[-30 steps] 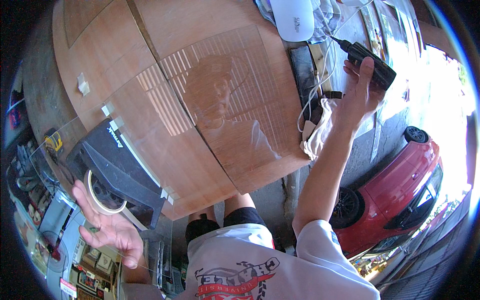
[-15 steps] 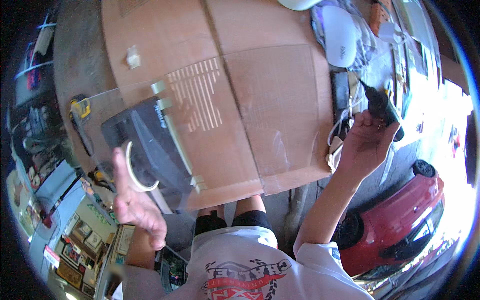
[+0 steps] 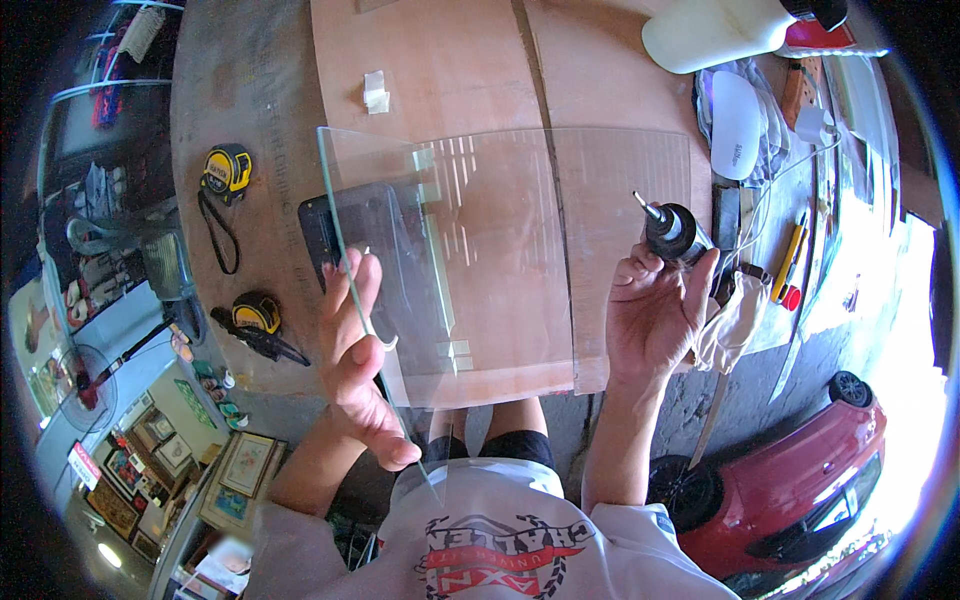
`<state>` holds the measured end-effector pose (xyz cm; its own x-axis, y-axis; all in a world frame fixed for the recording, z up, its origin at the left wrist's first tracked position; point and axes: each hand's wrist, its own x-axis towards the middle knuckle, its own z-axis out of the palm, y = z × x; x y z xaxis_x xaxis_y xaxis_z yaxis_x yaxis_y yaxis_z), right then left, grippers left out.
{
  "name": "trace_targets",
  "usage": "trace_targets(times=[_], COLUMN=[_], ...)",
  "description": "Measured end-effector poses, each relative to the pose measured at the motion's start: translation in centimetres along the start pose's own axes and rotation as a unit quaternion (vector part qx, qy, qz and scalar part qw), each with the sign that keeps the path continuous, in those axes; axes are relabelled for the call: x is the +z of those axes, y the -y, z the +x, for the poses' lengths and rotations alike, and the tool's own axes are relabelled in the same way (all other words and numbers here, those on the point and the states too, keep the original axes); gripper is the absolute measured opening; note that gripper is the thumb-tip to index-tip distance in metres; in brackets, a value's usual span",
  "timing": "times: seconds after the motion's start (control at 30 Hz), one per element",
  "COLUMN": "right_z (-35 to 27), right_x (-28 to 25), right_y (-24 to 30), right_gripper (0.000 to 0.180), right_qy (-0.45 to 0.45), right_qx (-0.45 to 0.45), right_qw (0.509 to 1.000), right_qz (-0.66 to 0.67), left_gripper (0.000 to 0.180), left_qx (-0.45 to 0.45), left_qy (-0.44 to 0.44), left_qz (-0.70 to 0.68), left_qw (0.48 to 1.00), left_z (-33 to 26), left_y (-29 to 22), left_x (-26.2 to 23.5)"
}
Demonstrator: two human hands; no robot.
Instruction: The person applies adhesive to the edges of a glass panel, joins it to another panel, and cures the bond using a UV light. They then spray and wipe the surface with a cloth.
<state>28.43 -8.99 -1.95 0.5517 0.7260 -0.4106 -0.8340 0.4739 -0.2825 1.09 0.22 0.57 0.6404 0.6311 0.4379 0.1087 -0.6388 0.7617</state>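
A clear glass pane [image 3: 500, 250] lies over a brown wooden board [image 3: 450, 70] on the workbench. My left hand [image 3: 358, 365] rests against the pane's near left edge, a roll of clear tape [image 3: 385, 345] looped around one finger, fingers spread. My right hand [image 3: 655, 310] holds a black rotary tool [image 3: 672, 230] at the pane's right edge, its thin bit pointing up and left over the glass. A cord runs from the tool toward the right.
Two yellow tape measures [image 3: 228, 170] [image 3: 258, 312] lie left on the bench. A black flat object [image 3: 345, 235] sits under the pane's left part. A white container [image 3: 710, 35], a white device [image 3: 737, 130], pencils [image 3: 785, 260] and a cloth [image 3: 735, 325] crowd the right. A red car [image 3: 790, 490] stands below.
My view swung so the pane sits centred. My left hand rose from low at the left to the pane's left edge. My right hand brought the tool down to the pane's right edge.
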Motion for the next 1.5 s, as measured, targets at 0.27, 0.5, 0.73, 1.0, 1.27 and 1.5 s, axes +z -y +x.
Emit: trace_targets(times=[0.27,0.5,0.73,1.0,1.27,1.5], right_z=[-0.4,0.4,1.0,1.3,1.8,1.9], right_x=[0.7,1.3,2.1,2.5,2.2,2.0], right_y=[-1.8,-7.2,-11.1,-12.4,-12.6,-12.7], right_gripper=[0.042,0.028,0.021,0.022,0.024,0.026], right_qy=[0.022,0.041,-0.01,-0.035,0.003,0.004], right_qx=[-0.012,-0.096,-0.129,-0.142,-0.153,-0.151], right_qw=[0.998,0.972,0.928,0.904,0.895,0.887], right_qz=[-0.06,-0.211,-0.348,-0.401,-0.419,-0.436], left_gripper=[0.092,0.086,0.092,0.081,0.078,0.078], left_qx=[-0.01,-0.036,-0.021,-0.061,-0.06,-0.065], left_qy=[-0.021,-0.047,-0.026,-0.056,-0.077,-0.057], left_qz=[-0.025,-0.053,-0.009,-0.008,-0.012,0.003], left_qw=[0.999,0.997,0.999,0.997,0.995,0.996], left_z=[0.1,0.0,0.0,-0.2,-0.2,-0.6], left_y=[-0.1,-0.3,-0.1,-0.6,-0.8,-0.8], left_x=[0.5,0.7,0.3,0.5,0.9,0.6])
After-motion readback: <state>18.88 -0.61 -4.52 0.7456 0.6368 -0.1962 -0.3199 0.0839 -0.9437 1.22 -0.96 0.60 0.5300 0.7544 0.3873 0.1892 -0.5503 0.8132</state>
